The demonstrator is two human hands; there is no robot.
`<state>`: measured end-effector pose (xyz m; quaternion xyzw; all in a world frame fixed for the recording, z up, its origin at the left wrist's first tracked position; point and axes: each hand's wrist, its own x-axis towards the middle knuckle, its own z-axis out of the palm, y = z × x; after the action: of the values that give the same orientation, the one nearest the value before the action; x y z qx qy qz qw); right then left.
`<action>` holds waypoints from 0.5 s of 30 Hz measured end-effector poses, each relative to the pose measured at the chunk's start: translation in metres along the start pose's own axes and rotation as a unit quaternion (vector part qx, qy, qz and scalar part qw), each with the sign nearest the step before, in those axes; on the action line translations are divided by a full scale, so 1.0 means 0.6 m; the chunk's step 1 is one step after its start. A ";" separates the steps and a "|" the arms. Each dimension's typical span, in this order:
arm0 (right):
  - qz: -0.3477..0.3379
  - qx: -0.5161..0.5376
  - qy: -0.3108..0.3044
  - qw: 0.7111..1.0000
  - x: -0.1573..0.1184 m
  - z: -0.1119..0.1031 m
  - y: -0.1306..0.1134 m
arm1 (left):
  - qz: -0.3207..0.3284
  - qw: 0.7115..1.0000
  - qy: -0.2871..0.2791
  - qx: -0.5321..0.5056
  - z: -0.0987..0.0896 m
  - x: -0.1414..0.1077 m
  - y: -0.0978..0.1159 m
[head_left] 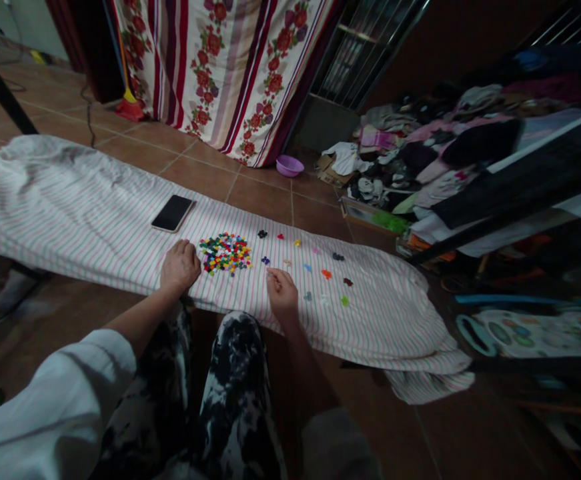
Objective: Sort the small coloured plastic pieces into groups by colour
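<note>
A mixed pile of small coloured pieces (226, 254) lies on a striped cloth (370, 327). Beside its left edge, my left hand (180, 265) rests with the fingers curled under; what they hold, if anything, is hidden. My right hand (282, 291) is over the cloth to the right of the pile, its thumb and fingers pinched together around something too small to make out. Little single-colour groups are spread out near it, among them black (262, 234), dark blue (265, 261), yellow (297, 243), orange (326, 274), brown (348, 282) and green (345, 301).
A phone (173, 213) lies on the cloth left of the pile. Beyond the cloth are a floral curtain (210, 73), a purple basin (289, 166) and a red dustpan (130, 109) on the tiled floor. Clothes (420, 147) are heaped at the right.
</note>
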<state>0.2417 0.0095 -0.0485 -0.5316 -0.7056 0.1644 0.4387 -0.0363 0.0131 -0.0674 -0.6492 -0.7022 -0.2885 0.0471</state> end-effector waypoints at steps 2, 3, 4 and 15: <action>-0.004 -0.007 -0.034 0.999 0.011 0.026 -0.003 | -0.002 1.000 0.004 -0.006 0.001 0.000 -0.001; -0.003 -0.018 -0.045 0.999 0.017 0.037 -0.004 | -0.004 1.000 0.007 -0.005 0.002 -0.001 -0.001; 0.000 -0.033 -0.054 0.998 0.022 0.046 -0.004 | -0.004 1.000 0.009 -0.002 0.003 -0.001 -0.001; 0.046 -0.138 -0.107 0.984 0.054 0.096 0.001 | -0.005 1.000 -0.003 0.006 0.001 0.000 0.001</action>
<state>0.1947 0.0521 -0.0671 -0.5985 -0.7392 0.1410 0.2749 -0.0355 0.0133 -0.0680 -0.6465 -0.7071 -0.2825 0.0479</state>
